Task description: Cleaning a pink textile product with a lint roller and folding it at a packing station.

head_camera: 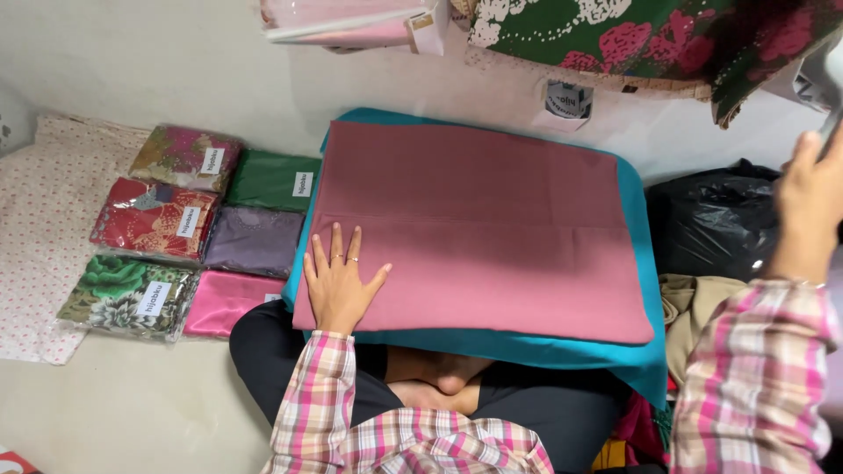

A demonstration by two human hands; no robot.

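Now: L hand (338,283) lies flat, palm down, fingers spread and pointing away from the body, on the near-left corner of the pink folded cloth (474,233). Open, gripping nothing; rings visible on two fingers. Plaid sleeve (309,404) runs back toward the body.

R hand (812,206) raised at far right of view, wrist up, back of hand toward cam. Fingers reach a pale object at the frame edge, mostly cut off; can't tell whether the hand is closed on it or just touching.

Pink cloth: matte, smooth, rectangular, w/ one horizontal fold line across the middle. Sits on a teal cloth (645,263), which shows as a border on the right, near and left sides. Both rest over the person's crossed legs, dark trousers (272,351).

Left of the stack, touching or just beside it: packets of folded fabric (202,228) in clear glossy wrap, in two columns of three; florals in the outer column, plain green, purple and bright pink in the inner one, some w/ small white labels. They lie partly on a pale dotted sheet (39,228).

Right: black plastic bag (711,224), crinkled and shiny, close to the teal edge; beige cloth below it. Top: green floral fabric (632,31) hangs into view.

Open pale floor (132,404) at near left.
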